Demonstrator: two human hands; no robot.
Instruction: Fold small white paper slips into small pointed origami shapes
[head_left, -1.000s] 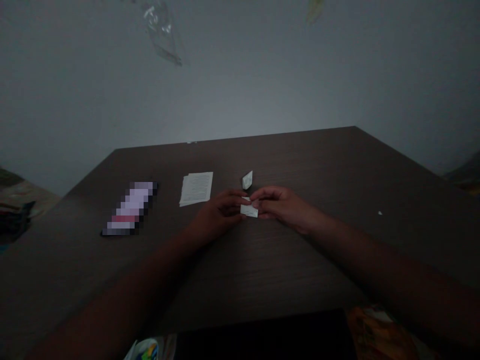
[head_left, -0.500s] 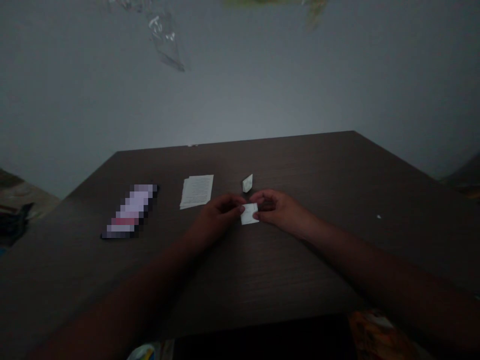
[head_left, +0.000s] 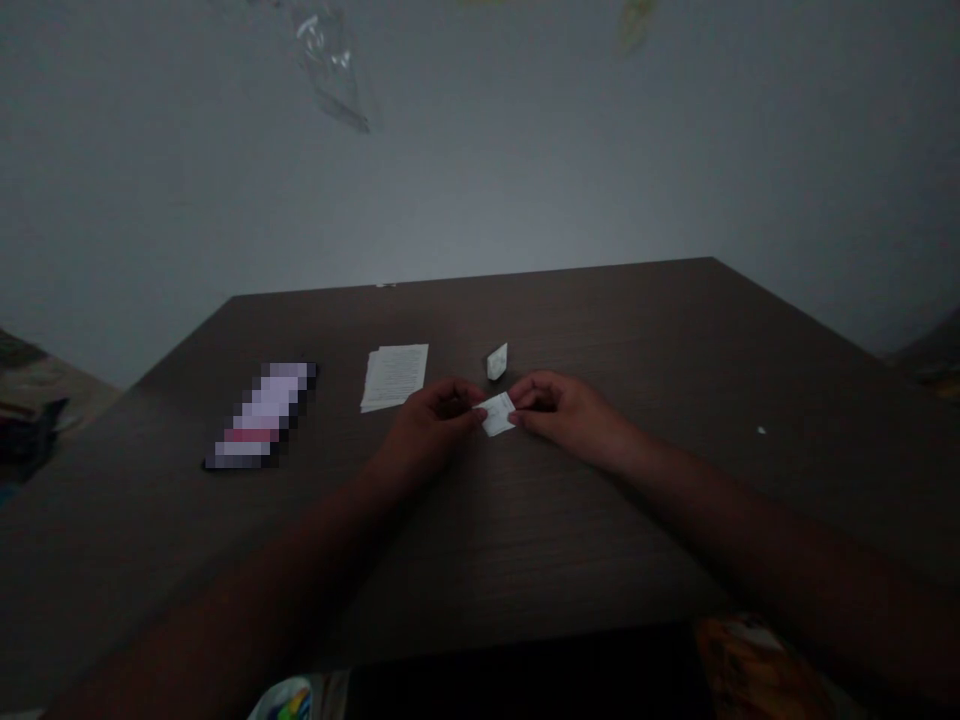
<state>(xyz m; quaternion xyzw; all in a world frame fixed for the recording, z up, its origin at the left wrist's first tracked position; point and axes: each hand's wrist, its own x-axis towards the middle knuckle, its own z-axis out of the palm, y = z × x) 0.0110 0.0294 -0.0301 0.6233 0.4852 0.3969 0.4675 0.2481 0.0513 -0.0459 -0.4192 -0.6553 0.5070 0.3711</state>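
A small square of white paper (head_left: 498, 414) with faint print is held between my two hands, turned so that its corners point up and down. My left hand (head_left: 439, 425) pinches its left side between thumb and fingers. On the opposite side my right hand (head_left: 561, 412) pinches the right edge, its thumb on top. Just beyond my fingertips lies a folded piece of white paper (head_left: 497, 362) with raised sides. To the left of my left hand is a small stack of printed paper sheets (head_left: 395, 376), slightly fanned.
A phone (head_left: 262, 415) with a blurred screen lies on the left of the dark wooden table (head_left: 585, 560). A tiny white scrap (head_left: 761, 430) is on the right. A clear plastic bag (head_left: 334, 75) is on the wall behind. A tub (head_left: 283, 700) shows at the bottom edge.
The paper square came out from under my fingers, lay flat and straight, and is now turned to a diamond angle. My fingers have shifted to pinch its left and right sides.
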